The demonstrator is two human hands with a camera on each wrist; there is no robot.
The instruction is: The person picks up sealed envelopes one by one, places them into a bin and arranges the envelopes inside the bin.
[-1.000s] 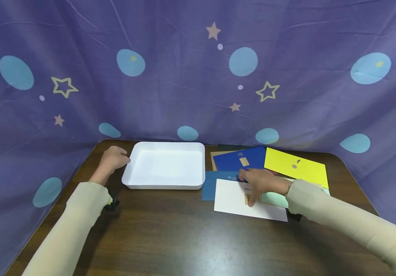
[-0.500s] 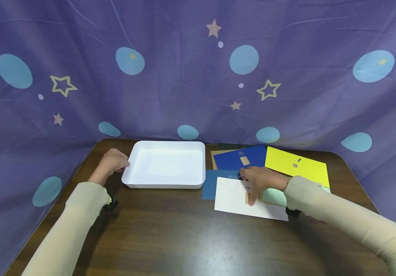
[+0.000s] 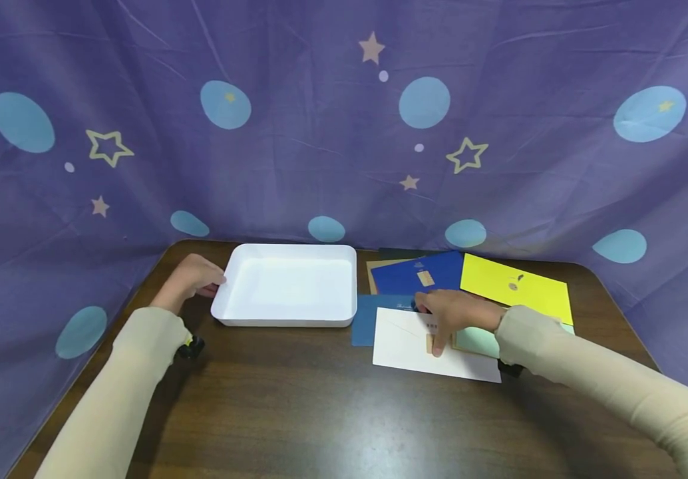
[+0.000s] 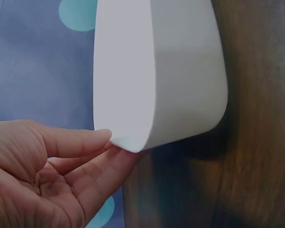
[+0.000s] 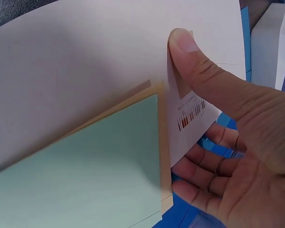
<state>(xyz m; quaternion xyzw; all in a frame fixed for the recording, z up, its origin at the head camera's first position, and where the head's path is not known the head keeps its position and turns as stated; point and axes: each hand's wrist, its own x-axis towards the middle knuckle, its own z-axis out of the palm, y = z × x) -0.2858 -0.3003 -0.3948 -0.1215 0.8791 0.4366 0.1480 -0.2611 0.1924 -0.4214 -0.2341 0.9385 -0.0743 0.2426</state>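
Observation:
My left hand pinches the left rim of a white rectangular tray. In the left wrist view the thumb lies at the rim, while the fingers reach beneath its outer side. My right hand grips a white envelope, with the thumb flat on its printed face and the other fingers curled at its far edge. A pale green envelope and a tan one overlap the white envelope in the right wrist view. A teal-blue envelope lies partly underneath.
Behind the right hand lie a dark blue envelope with a tan patch, a yellow envelope and a tan sheet. They rest on a dark wooden table, backed by a purple curtain with stars and blue dots.
The left hand shifts slightly at the tray's rim, its fingers now reaching lower. The right hand and the white envelope stay nearly in place.

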